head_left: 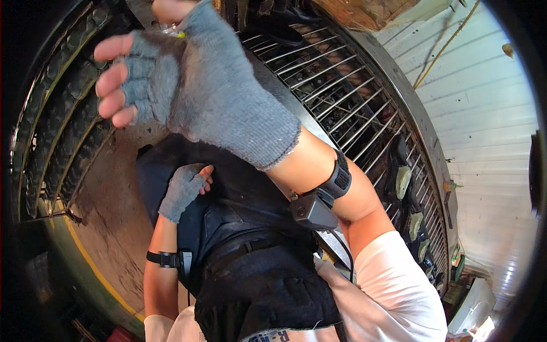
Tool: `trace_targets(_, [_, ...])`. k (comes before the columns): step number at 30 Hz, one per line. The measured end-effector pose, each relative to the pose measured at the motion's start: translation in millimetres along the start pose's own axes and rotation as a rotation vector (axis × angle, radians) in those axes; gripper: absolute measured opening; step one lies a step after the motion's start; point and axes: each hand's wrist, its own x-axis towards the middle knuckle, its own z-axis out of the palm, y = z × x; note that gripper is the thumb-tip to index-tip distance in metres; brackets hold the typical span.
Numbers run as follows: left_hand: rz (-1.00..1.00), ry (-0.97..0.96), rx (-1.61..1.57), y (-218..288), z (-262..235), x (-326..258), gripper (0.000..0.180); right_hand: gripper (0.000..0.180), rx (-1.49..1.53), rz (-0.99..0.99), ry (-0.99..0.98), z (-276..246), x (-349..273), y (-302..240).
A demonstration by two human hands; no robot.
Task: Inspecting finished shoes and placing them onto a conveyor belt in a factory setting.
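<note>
My right hand [211, 85], in a grey fingerless work glove, is raised large across the upper middle. Its bare fingertips point left and its thumb reaches toward the upper edge. Nothing shows in the palm. A small clear and yellow thing [178, 32] shows between thumb and forefinger, too little of it to tell its kind or whether I touch it. Lower down, my left hand [185, 189] wears a matching glove and lies by the dark trousers [239, 188] on my lap. Its fingers are loosely bent, with nothing visible in them.
A metal rod rack [347, 102] curves along the right, with dark, shoe-like pieces [403, 181] with pale patches on it. Another rack [62, 108] holding dark pieces stands left. A yellow line [97, 271] crosses the floor. White corrugated wall panels [484, 131] rise at right.
</note>
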Motion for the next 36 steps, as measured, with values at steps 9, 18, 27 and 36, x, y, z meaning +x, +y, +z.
trace_targets(9, [-0.023,-0.012,0.035,13.4,-0.6,-2.8,0.046,0.066,0.286,-0.027,-0.318,22.5,-12.2,-33.8])
trace_targets(18, [0.047,-0.022,0.048,0.2,-6.4,-1.3,0.047,0.064,-0.324,-0.130,0.249,-109.2,-8.0,-39.6])
trace_targets(27, [0.095,-0.049,0.035,5.2,-1.6,-0.8,0.042,0.062,-0.522,-0.123,1.060,-282.0,-185.8,-194.9])
trace_targets(36, [0.090,-0.044,0.043,-1.2,-2.5,3.9,0.045,0.054,-0.832,-0.071,1.252,-294.8,-265.6,-232.1])
